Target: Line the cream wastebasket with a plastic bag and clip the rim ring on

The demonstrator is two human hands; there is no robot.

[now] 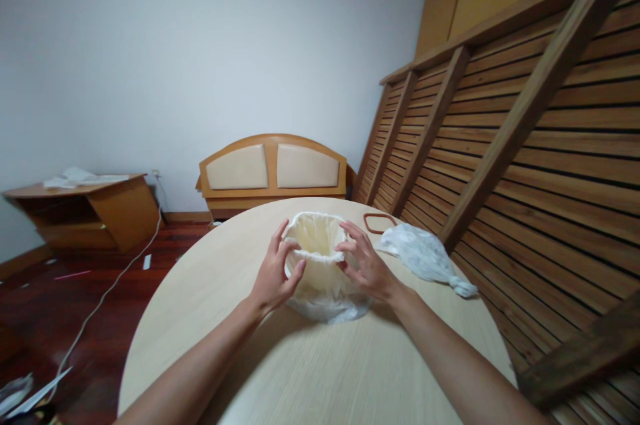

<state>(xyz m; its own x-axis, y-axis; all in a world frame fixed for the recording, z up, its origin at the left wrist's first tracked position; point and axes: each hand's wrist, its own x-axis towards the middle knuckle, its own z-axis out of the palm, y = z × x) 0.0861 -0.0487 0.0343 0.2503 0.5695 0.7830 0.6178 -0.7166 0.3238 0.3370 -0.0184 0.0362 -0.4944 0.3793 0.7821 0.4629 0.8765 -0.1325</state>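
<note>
While the lined container [324, 278] stands upright on the table [200, 325] | left hand [277, 269], right hand [369, 266]: fingers [296, 274] gripping its rim [316, 257]

My left hand [280, 266] and right hand [367, 263] flank a container [320, 271] on the table [200, 318], a liner [333, 311] over its rim. Right of my grip: a frame [379, 215] and, nearer me, a bag [423, 253]; farther right, a slatted panel [523, 111]; beyond, a headboard [272, 168]; far left, a cabinet [125, 208].

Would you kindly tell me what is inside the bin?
A translucent plastic liner is visible inside the bin, covering its inner wall. The near rim hides the bottom, so anything lying there cannot be seen.
</note>
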